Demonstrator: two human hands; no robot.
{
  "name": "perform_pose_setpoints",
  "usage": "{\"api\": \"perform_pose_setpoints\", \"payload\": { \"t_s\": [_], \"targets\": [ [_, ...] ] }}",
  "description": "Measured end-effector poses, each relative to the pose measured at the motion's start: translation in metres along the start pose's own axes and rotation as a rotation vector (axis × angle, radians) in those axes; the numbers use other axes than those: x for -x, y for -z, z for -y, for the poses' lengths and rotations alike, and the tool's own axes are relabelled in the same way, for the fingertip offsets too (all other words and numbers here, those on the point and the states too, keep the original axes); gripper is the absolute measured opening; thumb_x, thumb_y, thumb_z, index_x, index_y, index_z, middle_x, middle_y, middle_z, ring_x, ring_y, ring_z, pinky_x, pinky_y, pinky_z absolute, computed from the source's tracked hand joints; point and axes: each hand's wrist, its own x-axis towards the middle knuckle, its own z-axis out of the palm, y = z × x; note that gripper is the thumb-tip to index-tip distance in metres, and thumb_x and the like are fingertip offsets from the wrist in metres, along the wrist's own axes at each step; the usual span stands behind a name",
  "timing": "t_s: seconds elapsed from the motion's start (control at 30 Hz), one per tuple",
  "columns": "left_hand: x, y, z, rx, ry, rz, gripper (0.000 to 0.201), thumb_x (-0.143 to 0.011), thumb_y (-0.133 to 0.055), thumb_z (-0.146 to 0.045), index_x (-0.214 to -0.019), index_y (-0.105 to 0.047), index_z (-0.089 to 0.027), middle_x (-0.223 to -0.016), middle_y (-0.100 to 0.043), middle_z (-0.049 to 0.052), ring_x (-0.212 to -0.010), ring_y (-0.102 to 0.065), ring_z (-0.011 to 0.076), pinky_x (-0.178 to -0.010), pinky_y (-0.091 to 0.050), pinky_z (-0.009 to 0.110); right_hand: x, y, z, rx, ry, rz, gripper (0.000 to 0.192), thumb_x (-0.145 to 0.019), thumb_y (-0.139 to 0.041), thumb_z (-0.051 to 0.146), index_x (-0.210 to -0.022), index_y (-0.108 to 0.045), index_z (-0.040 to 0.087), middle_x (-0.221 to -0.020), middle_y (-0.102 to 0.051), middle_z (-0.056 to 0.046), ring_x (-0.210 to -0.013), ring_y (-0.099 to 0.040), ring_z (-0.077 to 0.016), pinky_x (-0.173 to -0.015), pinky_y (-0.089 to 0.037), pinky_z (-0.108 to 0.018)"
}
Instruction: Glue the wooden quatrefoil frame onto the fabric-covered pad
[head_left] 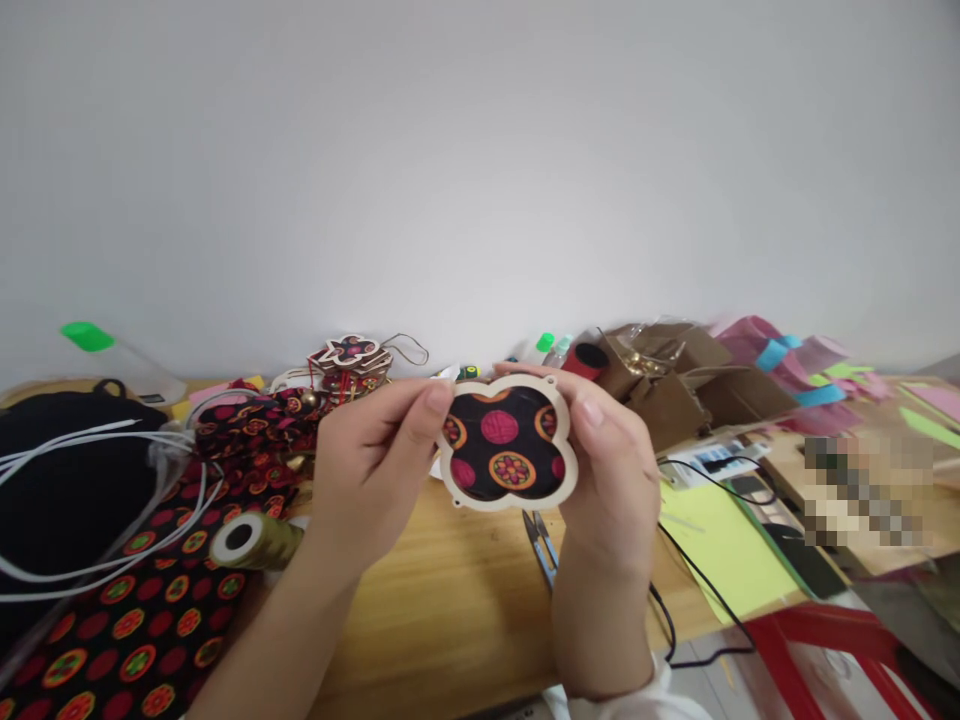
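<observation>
Evidently both hands (495,470) pinch an unlettered ornament (507,442).

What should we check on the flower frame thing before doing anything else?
1. Both hands on the frame: ok, left hand and right hand pinch its edges.
2. Cloth fills the opening: ok.
3. Frame lifted off the table: ok.
4. Back of the frame: cannot tell, hidden.
5. Snips clear of the hands: ok, lying below on the table.
</observation>
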Motion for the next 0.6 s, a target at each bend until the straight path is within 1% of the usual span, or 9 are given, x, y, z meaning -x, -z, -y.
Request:
{"api": "perform_pose_setpoints", "payload": {
  "t_s": [0.07, 0.1, 0.2, 0.27, 0.33, 0.4, 0.5, 0.6],
  "targets": [
    [0.000, 0.001, 0.001, 0.047, 0.032, -0.014, 0.031, -0.095, -0.057, -0.039, -0.074, -0.070, -0.021, -0.050, -0.042, -0.006, -0.042, -0.033, 0.0043, -0.038, -0.027, 0.017, -0.003, 0.005, 0.000, -0.016, 0.005, 0.024, 0.029, -0.094, -0.054, 0.043, -0.111, -0.073, 0.030, -0.113, -0.075, 0.001, -0.105, -0.069, -0.0186, -0.092, -0.057, -0.032],
    [-0.001, 0.001, 0.002, 0.075, 0.048, -0.019, 0.032, -0.094, -0.058, -0.041, -0.073, -0.069, -0.020, -0.050, -0.040, -0.006, -0.042, -0.032, 0.0042, -0.036, -0.024, 0.017, -0.004, 0.008, -0.001, -0.023, 0.017, 0.057, 0.032, -0.093, -0.055, 0.045, -0.116, -0.071, 0.030, -0.118, -0.073, 0.000, -0.109, -0.068, -0.0198, -0.095, -0.056, -0.034],
    [-0.002, 0.001, 0.004, 0.155, 0.099, -0.033, 0.036, -0.091, -0.061, -0.045, -0.066, -0.065, -0.019, -0.049, -0.036, -0.006, -0.041, -0.030, 0.0044, -0.034, -0.022, 0.018, -0.010, 0.016, -0.003, -0.030, 0.098, 0.225, 0.049, -0.085, -0.064, 0.053, -0.128, -0.063, 0.030, -0.131, -0.065, -0.002, -0.119, -0.062, -0.0233, -0.099, -0.054, -0.038],
    [-0.003, 0.000, 0.004, 0.206, 0.148, -0.008, 0.041, -0.090, -0.063, -0.047, -0.061, -0.060, -0.018, -0.050, -0.035, -0.005, -0.042, -0.031, 0.0049, -0.035, -0.023, 0.018, -0.013, 0.018, -0.005, -0.043, 0.130, 0.308, 0.055, -0.082, -0.067, 0.053, -0.131, -0.061, 0.030, -0.135, -0.062, -0.003, -0.123, -0.059, -0.0240, -0.103, -0.052, -0.040],
    [-0.003, -0.001, 0.004, 0.262, 0.202, 0.036, 0.044, -0.088, -0.063, -0.050, -0.059, -0.057, -0.018, -0.050, -0.033, -0.005, -0.043, -0.029, 0.0053, -0.036, -0.022, 0.019, -0.015, 0.017, -0.008, -0.084, 0.107, 0.338, 0.051, -0.084, -0.065, 0.051, -0.130, -0.061, 0.029, -0.135, -0.062, -0.003, -0.125, -0.058, -0.0235, -0.106, -0.050, -0.041],
    [-0.004, -0.002, 0.002, 0.307, 0.256, 0.056, 0.044, -0.086, -0.065, -0.051, -0.059, -0.058, -0.018, -0.049, -0.032, -0.005, -0.042, -0.028, 0.0051, -0.036, -0.021, 0.019, -0.017, 0.013, -0.010, -0.145, 0.060, 0.350, 0.046, -0.086, -0.063, 0.048, -0.127, -0.062, 0.027, -0.132, -0.064, -0.004, -0.123, -0.060, -0.0222, -0.106, -0.049, -0.039],
    [-0.003, -0.003, -0.002, 0.354, 0.332, 0.073, 0.041, -0.083, -0.068, -0.053, -0.061, -0.063, -0.018, -0.049, -0.037, -0.005, -0.042, -0.029, 0.0046, -0.036, -0.023, 0.018, -0.018, 0.008, -0.011, -0.245, 0.017, 0.364, 0.041, -0.086, -0.064, 0.045, -0.122, -0.065, 0.026, -0.124, -0.068, -0.004, -0.114, -0.064, -0.0209, -0.100, -0.052, -0.037],
    [-0.003, -0.004, -0.004, 0.388, 0.387, 0.086, 0.038, -0.081, -0.070, -0.055, -0.067, -0.069, -0.019, -0.050, -0.042, -0.004, -0.041, -0.034, 0.0047, -0.036, -0.027, 0.018, -0.020, 0.007, -0.012, -0.272, -0.010, 0.355, 0.039, -0.085, -0.064, 0.044, -0.118, -0.067, 0.025, -0.117, -0.071, -0.005, -0.108, -0.066, -0.0207, -0.097, -0.053, -0.037]
  ]
}}
